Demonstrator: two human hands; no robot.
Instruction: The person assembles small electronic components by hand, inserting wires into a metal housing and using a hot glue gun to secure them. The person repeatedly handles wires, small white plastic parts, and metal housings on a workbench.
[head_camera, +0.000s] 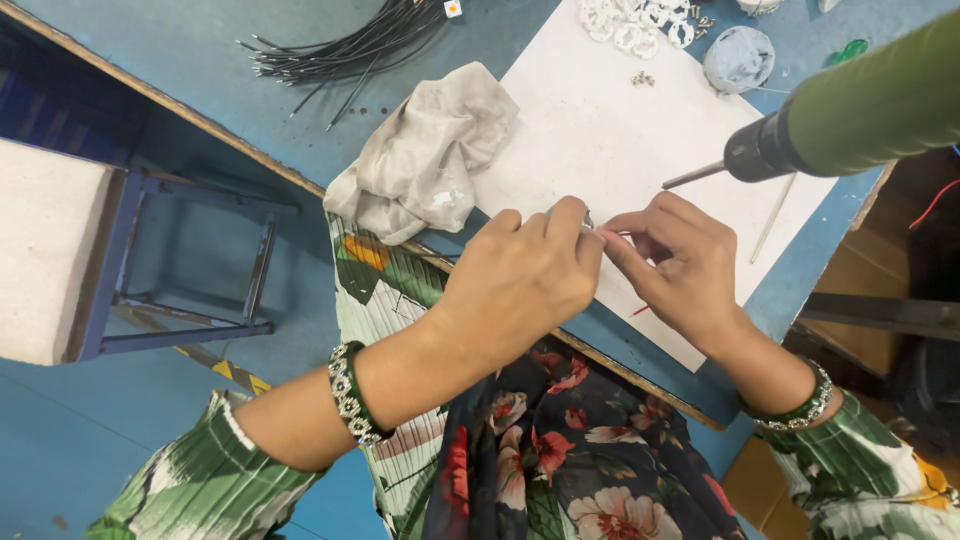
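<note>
My left hand (520, 275) and my right hand (680, 262) meet over the near edge of a white sheet (600, 130) on the blue table (200, 50). Both pinch a tiny metal part (590, 222) between their fingertips; a thin red wire (622, 233) shows at the right fingers. The part is mostly hidden by my fingers. Each wrist wears a green beaded bangle (347, 392).
A green power screwdriver (850, 115) hangs at the upper right, its bit pointing left over the sheet. A crumpled grey cloth (425, 150) lies left of the sheet. Black cables (350, 45), white plastic rings (635, 25) and a tape roll (738, 58) lie farther back. A stool (60, 250) stands at left.
</note>
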